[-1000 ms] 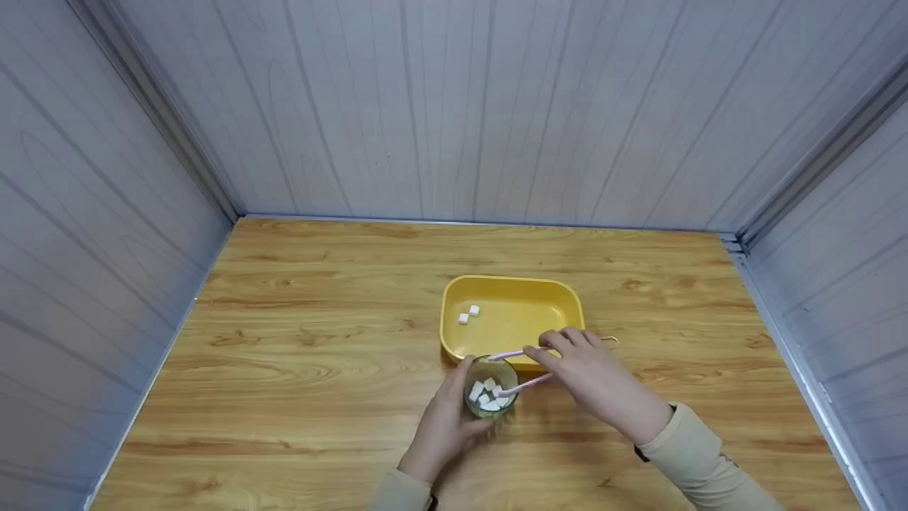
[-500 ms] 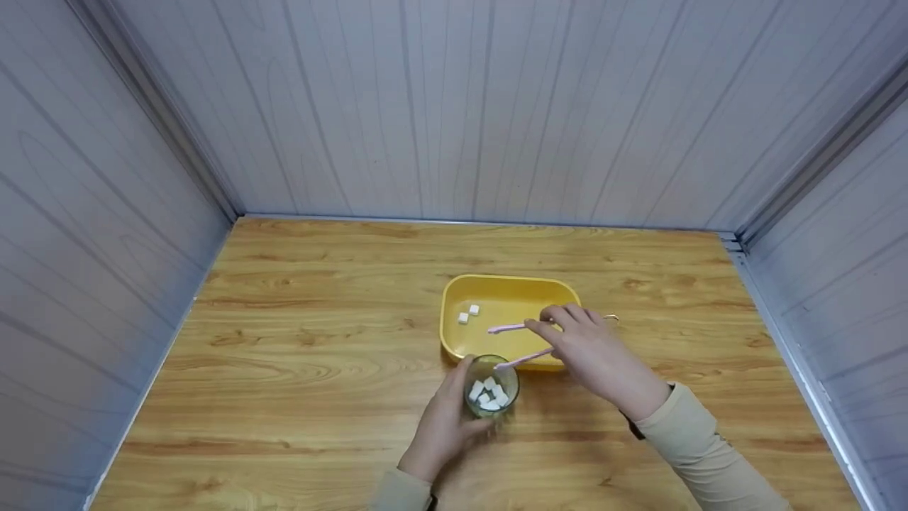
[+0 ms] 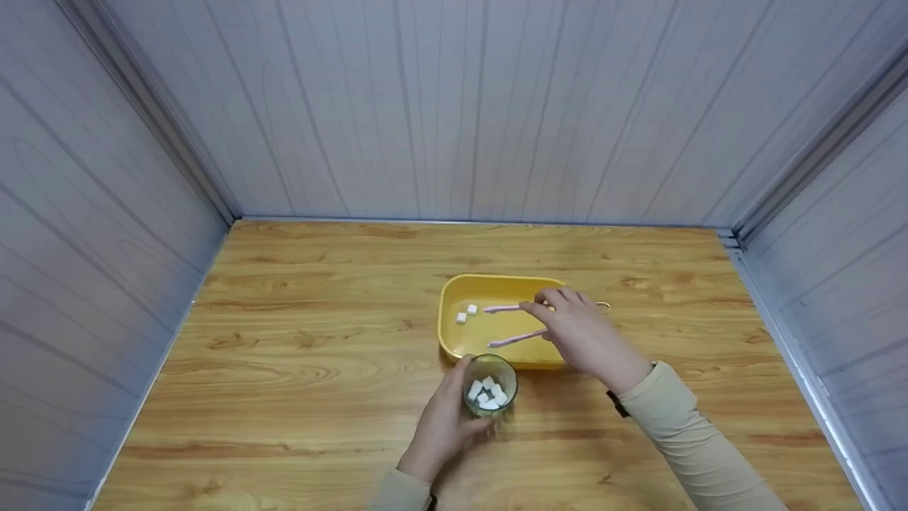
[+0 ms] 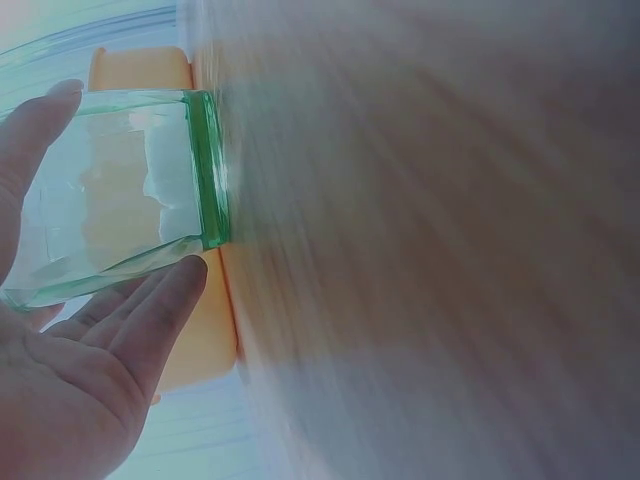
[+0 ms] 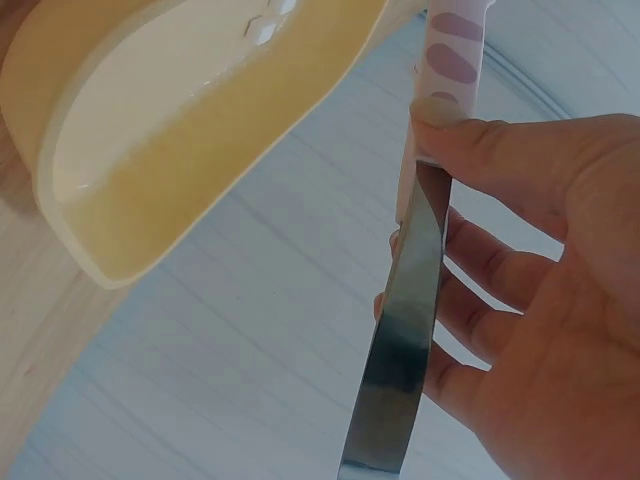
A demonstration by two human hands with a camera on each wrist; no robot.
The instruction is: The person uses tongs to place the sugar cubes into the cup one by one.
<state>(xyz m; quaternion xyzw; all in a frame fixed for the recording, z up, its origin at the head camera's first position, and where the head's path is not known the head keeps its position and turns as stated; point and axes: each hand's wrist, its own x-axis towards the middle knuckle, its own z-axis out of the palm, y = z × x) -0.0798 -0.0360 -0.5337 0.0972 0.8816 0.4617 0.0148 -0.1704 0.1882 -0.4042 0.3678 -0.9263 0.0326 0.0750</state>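
My left hand [image 3: 443, 429] grips a clear greenish glass [image 4: 130, 190] from its left side, thumb and fingers on opposite walls. Several white cubes [image 3: 488, 394] lie at the bottom of the glass. In my right hand [image 3: 585, 337] is a pair of tongs [image 5: 395, 340] with pink patterned arms and a bent metal strip, pinched between thumb and fingers. Spread apart, the tong tips hang over the yellow basin [image 3: 445, 333] with nothing between them. Two white cubes [image 3: 467, 314] lie in the basin's left part, just left of the upper tip.
The basin stands behind the glass, close to it, on a wood-grain tabletop [image 3: 305, 369]. Pale panelled walls [image 3: 454, 113] enclose the table at the back and on both sides. Its right part is covered by my right hand.
My right hand has lifted the tongs out of the glass and moved them away from me, over the basin. My left hand and the glass have stayed in place.
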